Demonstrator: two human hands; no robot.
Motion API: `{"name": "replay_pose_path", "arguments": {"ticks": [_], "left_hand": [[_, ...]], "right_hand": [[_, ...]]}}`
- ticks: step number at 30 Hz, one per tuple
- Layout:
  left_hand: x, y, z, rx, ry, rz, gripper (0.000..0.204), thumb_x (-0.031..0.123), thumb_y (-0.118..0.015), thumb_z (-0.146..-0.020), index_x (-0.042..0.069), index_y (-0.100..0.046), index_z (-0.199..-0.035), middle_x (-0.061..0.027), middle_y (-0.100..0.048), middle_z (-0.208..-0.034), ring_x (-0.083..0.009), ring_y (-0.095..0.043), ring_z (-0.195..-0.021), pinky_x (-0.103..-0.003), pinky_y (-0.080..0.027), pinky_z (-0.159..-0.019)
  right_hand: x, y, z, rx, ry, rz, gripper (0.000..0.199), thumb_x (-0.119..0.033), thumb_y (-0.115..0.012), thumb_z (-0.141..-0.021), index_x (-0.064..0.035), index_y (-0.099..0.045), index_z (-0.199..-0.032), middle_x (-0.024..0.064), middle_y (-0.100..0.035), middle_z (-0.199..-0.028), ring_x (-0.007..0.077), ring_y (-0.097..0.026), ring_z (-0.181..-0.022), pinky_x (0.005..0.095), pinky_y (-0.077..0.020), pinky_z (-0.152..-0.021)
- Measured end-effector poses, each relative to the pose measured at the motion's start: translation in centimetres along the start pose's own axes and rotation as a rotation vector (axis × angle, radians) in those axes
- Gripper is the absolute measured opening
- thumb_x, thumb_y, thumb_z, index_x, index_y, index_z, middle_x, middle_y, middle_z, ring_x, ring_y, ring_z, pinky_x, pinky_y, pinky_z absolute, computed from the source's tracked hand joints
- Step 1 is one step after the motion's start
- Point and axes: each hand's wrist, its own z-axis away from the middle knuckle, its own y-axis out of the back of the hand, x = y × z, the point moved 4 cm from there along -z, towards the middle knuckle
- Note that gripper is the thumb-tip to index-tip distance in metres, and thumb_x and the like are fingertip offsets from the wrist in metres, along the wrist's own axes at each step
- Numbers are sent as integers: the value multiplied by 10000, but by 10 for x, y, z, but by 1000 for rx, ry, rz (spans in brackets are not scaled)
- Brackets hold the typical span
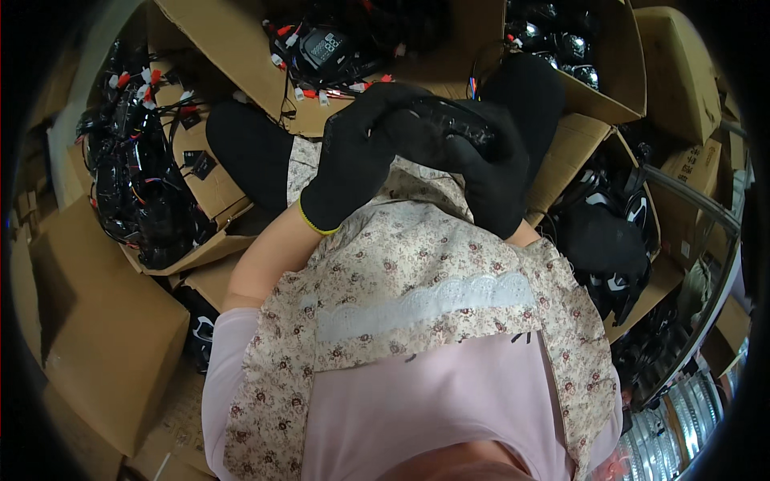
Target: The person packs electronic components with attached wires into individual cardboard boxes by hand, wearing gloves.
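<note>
Both my hands wear black knit gloves and meet above my lap. Between them is a glossy black curved part [455,117], perhaps a lamp or cover; its exact kind does not show. My left hand [365,132] is closed on its left end, fingers curled over the far side. Closed on the right end is my right hand [499,164], its thumb lying along the near face. The gloves hide much of the part. Beyond it, thin coloured wires [472,86] stick up; I cannot tell whether they belong to it.
A carton of black display units [325,50] with red and white connectors stands ahead. To the left, another carton holds glossy black wired parts [132,172]. More black parts [613,212] fill a carton at right, beside a metal rail [694,192]. Silvery ringed parts [674,425] lie lower right.
</note>
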Motion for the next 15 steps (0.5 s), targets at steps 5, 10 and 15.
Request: {"name": "replay_pose_path", "arguments": {"ticks": [5,10,15], "left_hand": [[-6,-4,-1,107,6,186,314,83,-593,-908,15,-598,-1215,-94,-638,-1163,-155,-606,-1049,-286,-478,-909],[-17,-1,3,200,-130,365,428,294,-617,-937,7,-552,-1247,-133,-592,-1249,-201,-562,-1140,-321,-448,-980],[28,6,-10,41,-577,-512,430,305,-767,-786,69,-625,-1115,-114,-628,-1106,-279,-585,-1026,-378,-464,-899]], "right_hand": [[-13,2,-20,30,266,296,448,-49,-793,-727,-25,-602,-1131,88,-587,-1085,165,-622,-941,285,-516,-818],[-8,2,-22,-22,82,111,705,-107,-855,-665,-50,-518,-1282,129,-635,-1047,227,-655,-899,335,-540,-822],[-20,3,-19,-35,472,451,545,-94,-817,-678,-31,-593,-1171,153,-649,-996,310,-656,-819,357,-517,-673]]}}
